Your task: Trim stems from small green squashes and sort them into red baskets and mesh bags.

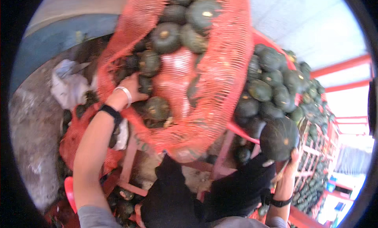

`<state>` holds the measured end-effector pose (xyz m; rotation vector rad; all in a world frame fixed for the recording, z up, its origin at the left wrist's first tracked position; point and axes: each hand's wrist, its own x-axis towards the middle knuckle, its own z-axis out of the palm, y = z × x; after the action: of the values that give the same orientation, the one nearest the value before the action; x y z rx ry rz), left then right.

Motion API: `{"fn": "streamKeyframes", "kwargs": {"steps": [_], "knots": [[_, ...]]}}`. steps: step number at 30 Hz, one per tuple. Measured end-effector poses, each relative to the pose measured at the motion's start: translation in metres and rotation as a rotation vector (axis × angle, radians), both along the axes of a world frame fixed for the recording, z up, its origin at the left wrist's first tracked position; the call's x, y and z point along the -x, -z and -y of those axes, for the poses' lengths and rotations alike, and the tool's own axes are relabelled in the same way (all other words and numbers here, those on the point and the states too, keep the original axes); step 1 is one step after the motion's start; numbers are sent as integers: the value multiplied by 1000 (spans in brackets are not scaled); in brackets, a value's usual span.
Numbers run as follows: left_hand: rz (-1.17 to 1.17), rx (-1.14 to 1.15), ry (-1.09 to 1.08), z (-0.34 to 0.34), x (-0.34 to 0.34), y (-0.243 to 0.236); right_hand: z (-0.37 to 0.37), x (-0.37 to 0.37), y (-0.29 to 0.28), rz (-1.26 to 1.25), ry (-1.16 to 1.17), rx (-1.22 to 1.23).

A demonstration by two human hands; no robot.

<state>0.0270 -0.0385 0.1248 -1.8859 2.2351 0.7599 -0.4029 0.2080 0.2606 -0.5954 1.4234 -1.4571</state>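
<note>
My left hand (133,89) reaches over the rim of a red mesh sack (228,90), its fingers curved round a small dark green squash (145,85). Part of those fingers is hidden behind the fruit. Right beside them, another round squash (157,108) rests in the sack, and several more (165,37) fill its far end. Off to the right, my right hand (290,162) grips a large dark green squash (278,138) from below and behind. That squash is outside the sack, above my right knee.
A large heap of green squashes (271,80) lies right of the sack, by red frame bars (342,66). A reddish wooden stand (129,161) shows under the sack. On the left are another red mesh sack (78,137), a whitish cloth (69,84) and the concrete floor (33,149).
</note>
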Motion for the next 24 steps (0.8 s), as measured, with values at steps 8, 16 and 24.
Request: {"fn": "streamKeyframes", "kwargs": {"steps": [8, 16, 24], "knots": [[127, 151, -204, -10, 12, 24, 41, 59, -39, -587, 206, 147], [-1683, -294, -690, -42, -1, -34, 105, 76, -68, -1135, 99, 190], [-1976, -639, -716, -70, 37, -64, 256, 85, -64, -1752, -163, 133]]}}
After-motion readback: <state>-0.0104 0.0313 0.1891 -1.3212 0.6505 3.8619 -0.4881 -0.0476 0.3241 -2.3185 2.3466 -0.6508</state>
